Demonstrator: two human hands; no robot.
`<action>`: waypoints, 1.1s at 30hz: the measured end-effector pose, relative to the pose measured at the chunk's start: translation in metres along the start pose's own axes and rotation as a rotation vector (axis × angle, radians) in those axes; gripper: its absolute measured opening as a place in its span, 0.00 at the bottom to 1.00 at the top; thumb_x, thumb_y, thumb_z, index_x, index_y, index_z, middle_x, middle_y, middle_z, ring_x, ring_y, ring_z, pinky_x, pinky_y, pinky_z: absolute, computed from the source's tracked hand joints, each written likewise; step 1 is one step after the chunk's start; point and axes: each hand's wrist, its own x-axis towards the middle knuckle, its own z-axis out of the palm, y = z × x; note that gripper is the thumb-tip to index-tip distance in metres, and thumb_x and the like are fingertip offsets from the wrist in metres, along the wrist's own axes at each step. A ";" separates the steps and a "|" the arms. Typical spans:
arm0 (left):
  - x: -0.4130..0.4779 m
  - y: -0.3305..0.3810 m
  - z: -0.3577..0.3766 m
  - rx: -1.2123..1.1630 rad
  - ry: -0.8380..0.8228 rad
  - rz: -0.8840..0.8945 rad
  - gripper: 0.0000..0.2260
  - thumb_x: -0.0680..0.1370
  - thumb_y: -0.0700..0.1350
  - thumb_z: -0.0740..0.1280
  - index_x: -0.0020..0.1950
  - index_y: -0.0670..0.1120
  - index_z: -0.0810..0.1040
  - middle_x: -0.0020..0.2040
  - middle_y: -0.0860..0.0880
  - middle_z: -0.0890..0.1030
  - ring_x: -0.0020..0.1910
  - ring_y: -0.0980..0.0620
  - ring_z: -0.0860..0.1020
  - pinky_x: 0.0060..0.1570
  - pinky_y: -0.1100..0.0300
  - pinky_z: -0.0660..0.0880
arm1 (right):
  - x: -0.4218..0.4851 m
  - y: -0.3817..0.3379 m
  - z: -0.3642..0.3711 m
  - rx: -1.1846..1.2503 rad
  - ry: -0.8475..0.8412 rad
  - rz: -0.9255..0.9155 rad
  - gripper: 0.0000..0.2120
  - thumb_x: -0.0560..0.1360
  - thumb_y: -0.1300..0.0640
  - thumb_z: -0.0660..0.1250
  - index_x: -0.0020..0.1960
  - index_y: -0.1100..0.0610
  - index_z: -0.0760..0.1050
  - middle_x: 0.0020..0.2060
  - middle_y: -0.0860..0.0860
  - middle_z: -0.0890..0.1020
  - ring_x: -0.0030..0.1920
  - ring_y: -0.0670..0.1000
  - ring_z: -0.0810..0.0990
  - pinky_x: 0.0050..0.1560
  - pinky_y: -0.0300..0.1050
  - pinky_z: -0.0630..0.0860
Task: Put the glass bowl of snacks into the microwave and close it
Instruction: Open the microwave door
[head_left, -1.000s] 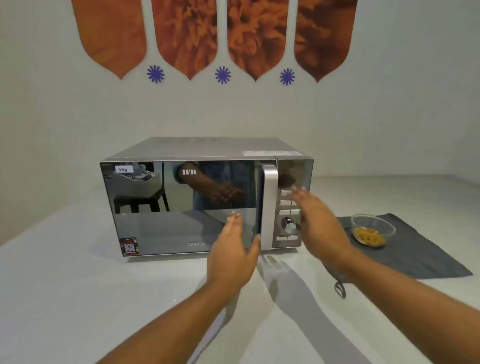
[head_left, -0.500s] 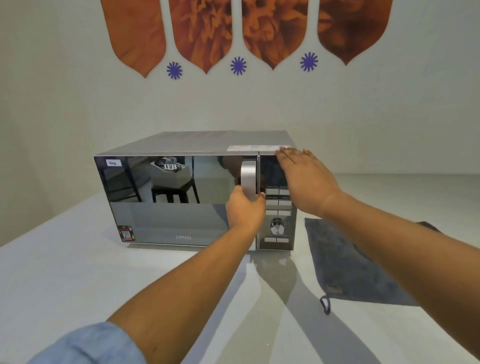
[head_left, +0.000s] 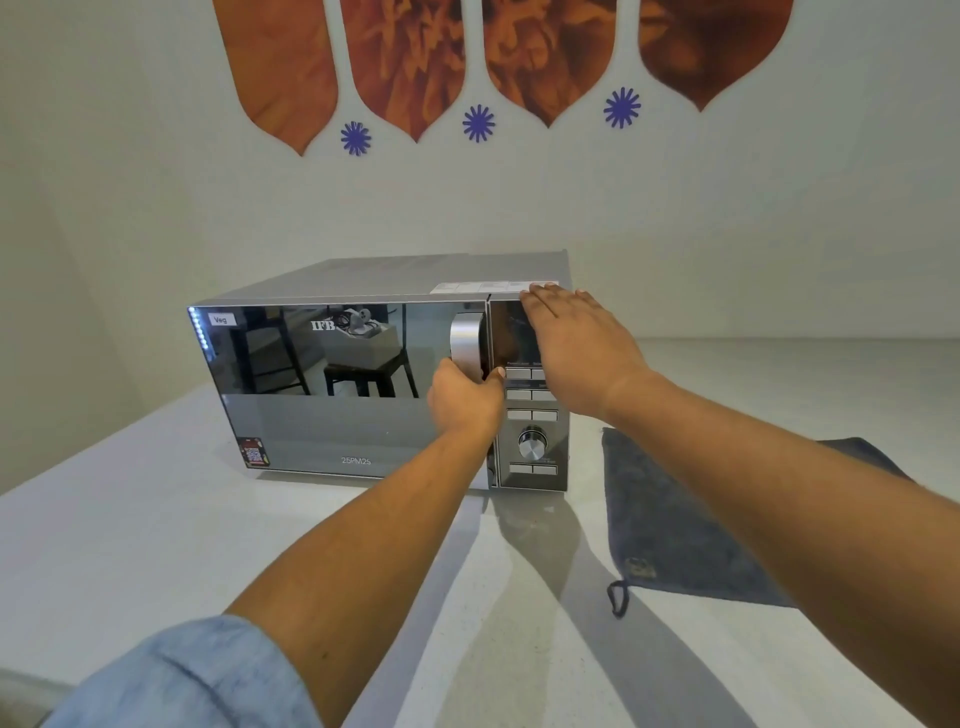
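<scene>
Gripping door handle (head_left: 464, 340): left hand (head_left: 464, 400); right hand (head_left: 582, 348) flat, fingers spread, on microwave (head_left: 332, 384) top-right edge.

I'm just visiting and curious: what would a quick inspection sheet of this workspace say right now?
Surface: pale countertop, bare in front of the microwave.
Job's things: microwave with its mirrored door about shut; silver handle; glass bowl of snacks not in view.
Clutter: dark grey cloth lying flat to the right of the microwave, small loop at its near corner.
Grippers: left hand closed around the handle's lower part; right hand flat against the control panel, fingers reaching the top edge.
Cables: nothing seen.
Surroundings: pale wall with orange leaf-shaped panels and blue star shapes.
</scene>
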 end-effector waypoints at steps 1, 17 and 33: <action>-0.001 0.000 0.000 0.005 -0.003 0.007 0.13 0.74 0.45 0.72 0.53 0.42 0.72 0.49 0.45 0.78 0.50 0.44 0.79 0.45 0.55 0.76 | 0.000 0.002 0.000 0.002 0.006 -0.002 0.32 0.76 0.65 0.57 0.79 0.59 0.52 0.79 0.56 0.58 0.79 0.54 0.54 0.78 0.49 0.47; -0.028 -0.016 -0.054 -0.032 -0.097 0.131 0.16 0.72 0.54 0.73 0.39 0.45 0.70 0.34 0.48 0.75 0.34 0.52 0.78 0.33 0.62 0.73 | 0.000 -0.003 0.010 -0.019 0.039 0.029 0.33 0.76 0.66 0.56 0.79 0.58 0.52 0.79 0.56 0.57 0.79 0.54 0.53 0.78 0.49 0.48; -0.087 -0.060 -0.266 -0.568 -0.386 -0.044 0.30 0.79 0.64 0.42 0.41 0.43 0.73 0.33 0.45 0.73 0.31 0.51 0.70 0.40 0.55 0.71 | 0.010 -0.034 -0.005 -0.100 -0.021 0.220 0.29 0.72 0.66 0.60 0.74 0.62 0.63 0.72 0.62 0.70 0.71 0.63 0.69 0.70 0.58 0.66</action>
